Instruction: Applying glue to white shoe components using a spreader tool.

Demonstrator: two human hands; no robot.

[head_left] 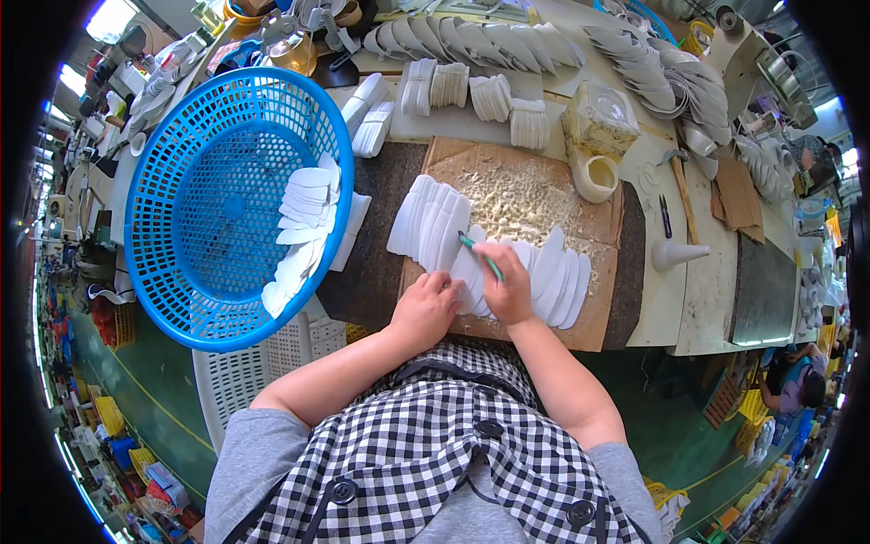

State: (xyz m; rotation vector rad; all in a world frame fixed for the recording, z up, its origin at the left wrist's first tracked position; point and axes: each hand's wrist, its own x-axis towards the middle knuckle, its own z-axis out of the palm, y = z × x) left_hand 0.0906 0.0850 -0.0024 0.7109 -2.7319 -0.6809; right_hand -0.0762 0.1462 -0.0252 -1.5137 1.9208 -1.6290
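Note:
My right hand [507,288] is closed around a slim green-handled brush [490,265], its dark tip slanting to the left over the overlapping white shoe-sole-shaped pieces [547,276]. Those pieces lie fanned out on a cardboard sheet [594,326]. My left hand [426,308] rests at their near edge, fingers bent and pinched against a white piece. Just beyond it leans a thicker stack of the same white pieces [426,218]. The exact hold of my left fingertips is partly hidden.
At left a big blue plastic basket [149,254] holds more white pieces. Bundles of white pieces [450,86] stand behind the cardboard. A crusted glue container [598,118], a white cup [595,179], a hammer [684,190] and a white cone [678,255] lie to the right.

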